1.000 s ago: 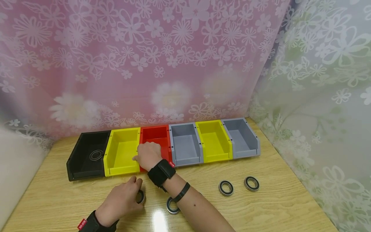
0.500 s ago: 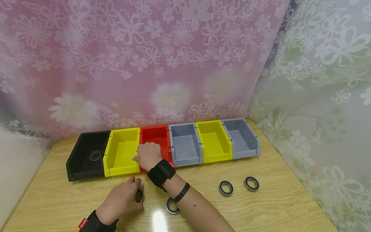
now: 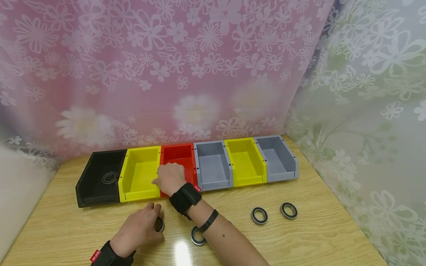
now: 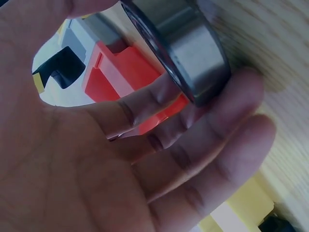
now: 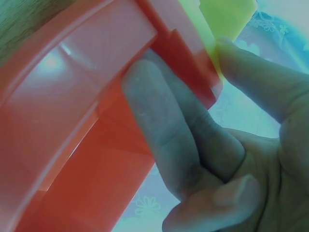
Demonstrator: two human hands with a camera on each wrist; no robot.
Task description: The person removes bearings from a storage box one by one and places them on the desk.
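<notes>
My left hand (image 3: 138,229) pinches a ball bearing (image 3: 160,224) on edge, low over the wooden table. The left wrist view shows the steel outer ring of this bearing (image 4: 200,53) against the fingertips. My right hand (image 3: 171,178) reaches over the front of the red bin (image 3: 179,150). In the right wrist view, its curled fingers (image 5: 157,111) lie against the wall of the bin, and the thumb is at the edge beside the yellow bin (image 3: 143,168). A second bearing (image 3: 197,236) lies partly hidden by my right forearm.
The row continues with a black bin (image 3: 100,192) holding one bearing (image 3: 110,178), a grey bin (image 3: 213,173), another yellow bin (image 3: 246,166) and a grey bin (image 3: 276,159) at the right end. Two bearings, a nearer one (image 3: 259,215) and a farther one (image 3: 288,211), lie at the right.
The left hand and its bearing have shifted very slightly to the left. The right hand and the bins stay in place.
</notes>
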